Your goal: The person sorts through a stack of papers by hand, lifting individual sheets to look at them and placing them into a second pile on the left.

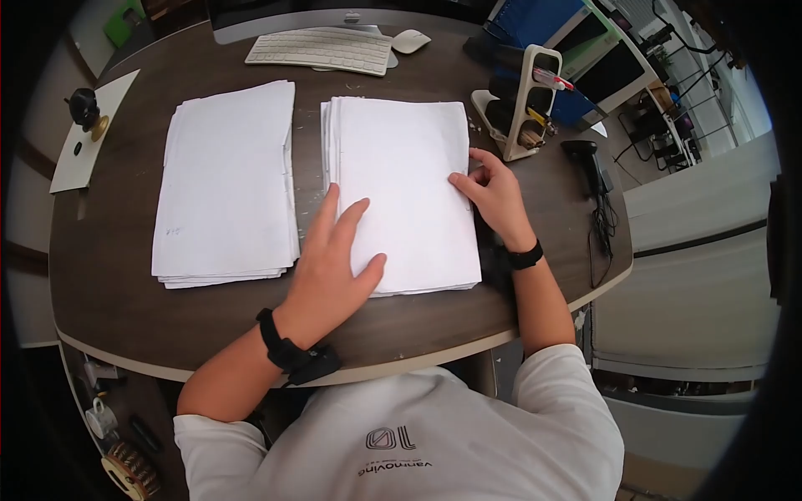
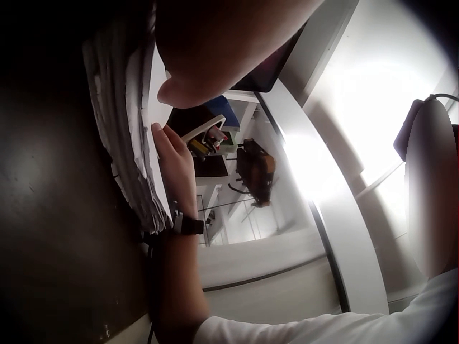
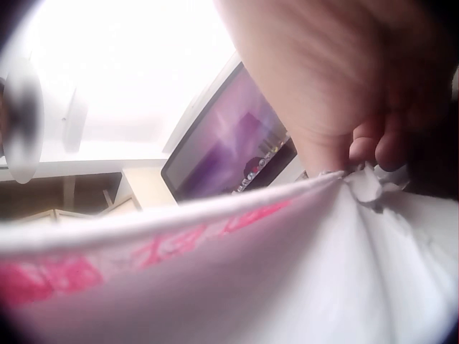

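A thick stack of white paper (image 1: 405, 179) lies in front of the person, its top sheet blank. My left hand (image 1: 328, 265) rests along its left edge, fingers spread and thumb over the near part of the top sheet. At the right edge, my right hand (image 1: 499, 199) pinches the paper, thumb on top and fingers at the side. The right wrist view shows crumpled paper edges (image 3: 369, 185) by those fingers and pink marks (image 3: 172, 247) on a sheet. Uneven layered edges (image 2: 118, 107) of the stack appear in the left wrist view.
A second paper stack (image 1: 225, 184) lies to the left, with faint handwriting. Beyond are a keyboard (image 1: 322, 50), a mouse (image 1: 410, 41) and a monitor. A white holder with pens (image 1: 535, 92) and a black corded device (image 1: 589, 167) stand at the right.
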`<state>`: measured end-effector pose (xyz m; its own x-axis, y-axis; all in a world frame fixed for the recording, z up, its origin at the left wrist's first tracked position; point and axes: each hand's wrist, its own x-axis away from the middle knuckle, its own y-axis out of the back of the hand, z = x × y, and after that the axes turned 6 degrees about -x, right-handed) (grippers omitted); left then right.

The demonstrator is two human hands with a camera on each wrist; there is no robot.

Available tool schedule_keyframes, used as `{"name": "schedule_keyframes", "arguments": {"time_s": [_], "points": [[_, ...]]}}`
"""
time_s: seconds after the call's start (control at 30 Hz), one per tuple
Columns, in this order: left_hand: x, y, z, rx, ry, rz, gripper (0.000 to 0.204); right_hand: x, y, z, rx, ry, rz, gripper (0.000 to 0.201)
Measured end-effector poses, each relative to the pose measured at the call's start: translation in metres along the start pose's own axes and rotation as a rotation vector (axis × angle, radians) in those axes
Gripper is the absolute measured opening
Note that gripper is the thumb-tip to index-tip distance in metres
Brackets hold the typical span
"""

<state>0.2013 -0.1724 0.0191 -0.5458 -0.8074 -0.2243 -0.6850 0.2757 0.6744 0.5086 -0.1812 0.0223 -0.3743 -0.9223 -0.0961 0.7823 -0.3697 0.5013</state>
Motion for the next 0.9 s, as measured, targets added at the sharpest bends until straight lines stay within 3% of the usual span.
{"name": "schedule_keyframes", "arguments": {"time_s": [0.13, 0.3, 0.37, 0.6, 0.8, 0.9], "points": [[0.000, -0.001, 0.001, -0.135, -0.073, 0.022, 0.066, 0.001, 0.001, -0.005, -0.076, -0.002, -0.035, 0.056], [-0.002, 0.000, 0.000, -0.162, -0.095, 0.044, 0.066, 0.000, 0.005, -0.010, -0.142, -0.005, -0.047, 0.036], [-0.002, 0.002, 0.001, -0.160, -0.095, 0.054, 0.066, 0.000, 0.003, -0.013, -0.059, 0.113, -0.071, 0.026], [-0.001, 0.002, 0.003, -0.168, -0.098, 0.054, 0.063, 0.002, 0.003, -0.011, -0.063, 0.099, -0.107, 0.021], [0.000, 0.002, 0.004, -0.195, -0.129, 0.070, 0.059, -0.003, 0.006, -0.012, -0.166, 0.017, -0.029, 0.049], [-0.001, 0.001, 0.005, -0.206, -0.128, 0.075, 0.059, -0.032, 0.007, -0.013, -0.068, 0.048, 0.076, 0.079]]}}
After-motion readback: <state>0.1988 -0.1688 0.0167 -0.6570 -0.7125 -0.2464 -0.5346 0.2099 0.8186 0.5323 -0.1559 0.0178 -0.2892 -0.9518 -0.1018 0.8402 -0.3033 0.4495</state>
